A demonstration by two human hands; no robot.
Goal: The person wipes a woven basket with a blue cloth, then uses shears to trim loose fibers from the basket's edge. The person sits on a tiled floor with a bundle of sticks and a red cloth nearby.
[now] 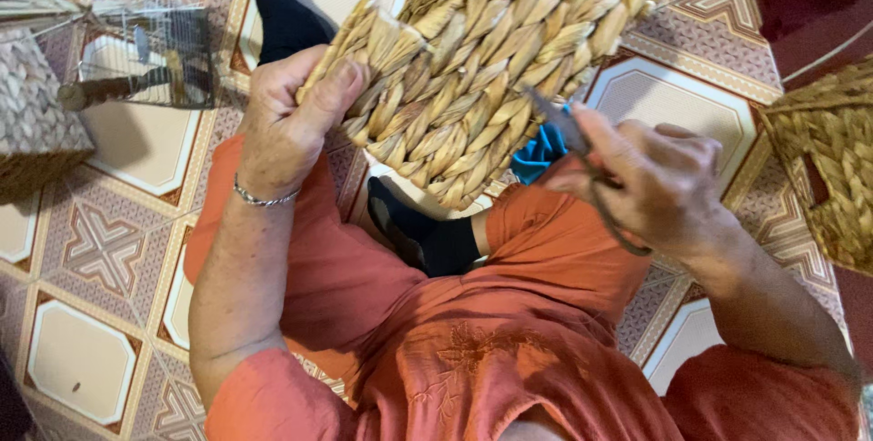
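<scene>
— What was under the person?

— A tiled floor (100,250) with cream and brown-red patterns. The person sat on it in orange clothes (473,350) and dark socks (427,236).

— And what did the hands have?

— The left hand (286,127) was closed on the edge of a woven basket (491,50) made of thick braided straw. The thumb lay on the outside of the weave and the other fingers went behind it. The basket was held up in the middle, above the knees. A silver bracelet (264,197) was on that wrist.

— The right hand?

— The right hand (659,182) was just right of the basket, with its grip closed around a small dark tool (568,132). The tip of the tool touched the lower right side of the weave. I could not tell what kind of tool it was.

— Anything else near?

— Something blue (536,155) showed below the basket. Another woven basket (832,164) stood at the right edge, one more woven piece (36,123) at the far left, and a wire frame (150,45) beside it.
</scene>
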